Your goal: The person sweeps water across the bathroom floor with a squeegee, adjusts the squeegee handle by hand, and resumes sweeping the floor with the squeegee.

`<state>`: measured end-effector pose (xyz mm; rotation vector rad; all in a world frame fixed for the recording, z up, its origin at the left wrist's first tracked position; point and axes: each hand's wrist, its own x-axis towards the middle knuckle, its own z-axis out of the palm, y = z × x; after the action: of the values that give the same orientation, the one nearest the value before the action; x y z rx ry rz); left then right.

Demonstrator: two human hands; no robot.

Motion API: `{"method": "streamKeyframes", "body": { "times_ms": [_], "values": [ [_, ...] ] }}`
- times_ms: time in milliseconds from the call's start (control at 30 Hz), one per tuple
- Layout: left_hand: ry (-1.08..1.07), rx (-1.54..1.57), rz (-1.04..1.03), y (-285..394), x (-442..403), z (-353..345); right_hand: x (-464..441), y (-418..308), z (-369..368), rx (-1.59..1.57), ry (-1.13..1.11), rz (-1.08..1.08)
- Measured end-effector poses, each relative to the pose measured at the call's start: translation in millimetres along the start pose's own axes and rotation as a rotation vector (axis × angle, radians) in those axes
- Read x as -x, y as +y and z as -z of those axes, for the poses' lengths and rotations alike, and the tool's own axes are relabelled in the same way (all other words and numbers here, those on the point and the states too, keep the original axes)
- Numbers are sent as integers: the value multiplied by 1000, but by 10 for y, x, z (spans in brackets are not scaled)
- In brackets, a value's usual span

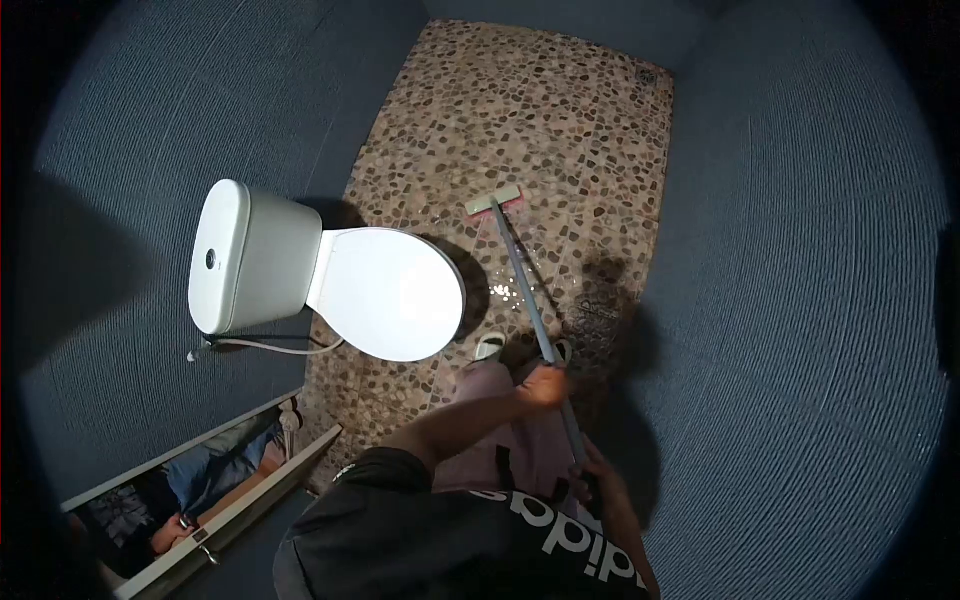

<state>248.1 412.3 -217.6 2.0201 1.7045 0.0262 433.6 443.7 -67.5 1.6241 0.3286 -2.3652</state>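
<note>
My left hand (545,385) is closed around the grey handle of a floor scrub brush (520,265). Lower down the same handle, near my waist, my right hand (592,475) is also wrapped round it, partly in shadow. The brush has a pale head (494,200) with a pinkish-red edge, resting on the pebble-patterned floor (520,110) ahead of my feet. Shiny wet spots show on the floor beside the handle. My light slippers (489,347) stand just below them.
A white toilet (395,295) with its lid down stands on the left, a hose (280,347) beneath its tank. Blue-grey textured walls (800,250) close in both sides. A drain (647,76) lies in the far right corner. At lower left, another person's hand (172,533) shows past a door (230,515).
</note>
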Motion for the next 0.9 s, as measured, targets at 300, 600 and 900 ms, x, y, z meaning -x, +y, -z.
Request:
{"method": "streamKeyframes", "body": {
  "times_ms": [300,600,900],
  "values": [
    [-24,330,-38,146,-80,336,282,-439,-48,-105,41,-86],
    [-46,364,1,-274,-155,762,279,-859,-372,-4,51,-71],
    [135,88,174,-1571,5,-321,-567,-1224,-1339,82,57,-36]
  ]
}}
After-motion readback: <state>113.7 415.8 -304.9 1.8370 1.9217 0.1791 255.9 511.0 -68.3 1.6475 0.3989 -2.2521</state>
